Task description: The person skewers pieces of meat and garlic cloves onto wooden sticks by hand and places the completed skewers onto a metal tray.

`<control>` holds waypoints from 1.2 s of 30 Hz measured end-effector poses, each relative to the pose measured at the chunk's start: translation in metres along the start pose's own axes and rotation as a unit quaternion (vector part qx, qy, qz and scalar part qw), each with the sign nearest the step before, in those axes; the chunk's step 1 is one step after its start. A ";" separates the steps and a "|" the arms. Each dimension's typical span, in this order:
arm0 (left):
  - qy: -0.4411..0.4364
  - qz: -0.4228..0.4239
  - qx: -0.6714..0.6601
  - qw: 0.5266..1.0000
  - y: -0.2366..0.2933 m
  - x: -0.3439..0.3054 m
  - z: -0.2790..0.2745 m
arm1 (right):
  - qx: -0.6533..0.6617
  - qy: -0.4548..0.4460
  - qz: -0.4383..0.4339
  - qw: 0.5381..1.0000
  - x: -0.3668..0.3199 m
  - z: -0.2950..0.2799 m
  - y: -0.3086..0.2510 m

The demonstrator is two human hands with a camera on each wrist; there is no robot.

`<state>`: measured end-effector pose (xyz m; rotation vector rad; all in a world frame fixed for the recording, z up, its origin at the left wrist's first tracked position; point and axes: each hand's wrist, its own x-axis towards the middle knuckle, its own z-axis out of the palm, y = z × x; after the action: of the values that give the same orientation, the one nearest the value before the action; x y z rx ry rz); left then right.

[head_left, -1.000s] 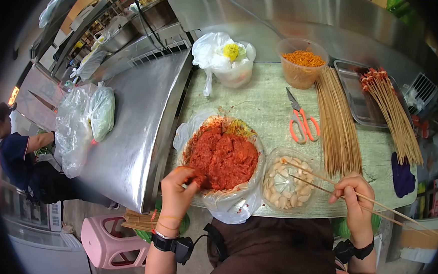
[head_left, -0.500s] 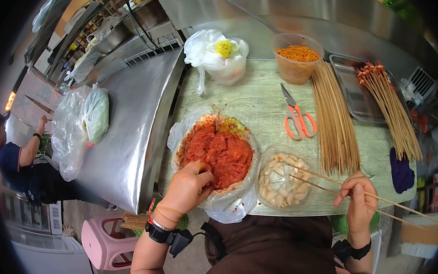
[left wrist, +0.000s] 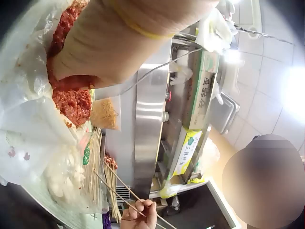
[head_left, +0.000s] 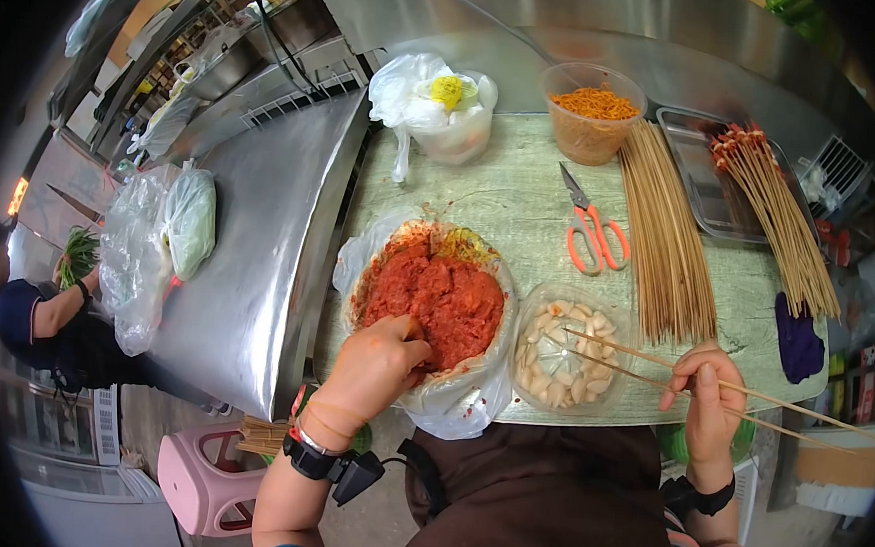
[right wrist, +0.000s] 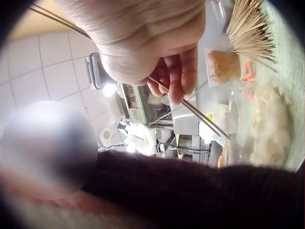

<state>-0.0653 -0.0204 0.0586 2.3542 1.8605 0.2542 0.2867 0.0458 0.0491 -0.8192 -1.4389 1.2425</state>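
My left hand point(head_left: 377, 365) is down in a bowl lined with a white plastic bag point(head_left: 497, 372), at its near left side. Its fingers bend into red minced meat point(head_left: 436, 299), where the fingertips are hidden. My right hand point(head_left: 709, 395) grips two long bamboo skewers point(head_left: 642, 361); the right wrist view shows the fingers point(right wrist: 176, 90) curled around the skewers. Their far ends point left over a clear plastic tub point(head_left: 622, 330) of peeled garlic cloves point(head_left: 561, 381), beside the meat bowl.
Orange-handled scissors point(head_left: 590, 243) lie behind the garlic, left of a bundle of bare skewers point(head_left: 665, 237). Filled skewers point(head_left: 781, 229) lean across a metal tray point(head_left: 703, 190). A tub of orange shreds point(head_left: 592, 128) and a bagged tub point(head_left: 451, 134) stand behind. Another person point(head_left: 44, 320) is at far left.
My left hand has moved right and in over the bowl, fingers sinking into the meat, then stayed there. The right hand keeps hold of the skewers nearly in place. The other person now holds greens.
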 end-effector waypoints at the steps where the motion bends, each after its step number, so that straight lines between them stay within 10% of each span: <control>1: -0.026 0.010 0.024 0.999 0.000 0.002 0.000 | 0.002 -0.002 -0.001 1.000 0.000 0.000 0.000; 14: 0.067 -0.003 0.060 0.996 -0.004 0.002 -0.005 | 0.010 0.007 0.006 1.000 -0.001 -0.005 0.000; 23: 0.175 -0.077 -0.151 0.970 -0.023 0.012 -0.022 | 0.013 0.012 0.008 1.000 -0.002 -0.002 0.001; 36: 0.194 -0.080 -0.017 0.978 -0.028 0.014 -0.012 | 0.022 0.025 0.006 0.999 0.000 -0.004 0.006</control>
<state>-0.0916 -0.0002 0.0657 2.2377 2.1743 0.7677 0.2901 0.0479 0.0433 -0.8248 -1.3653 1.2500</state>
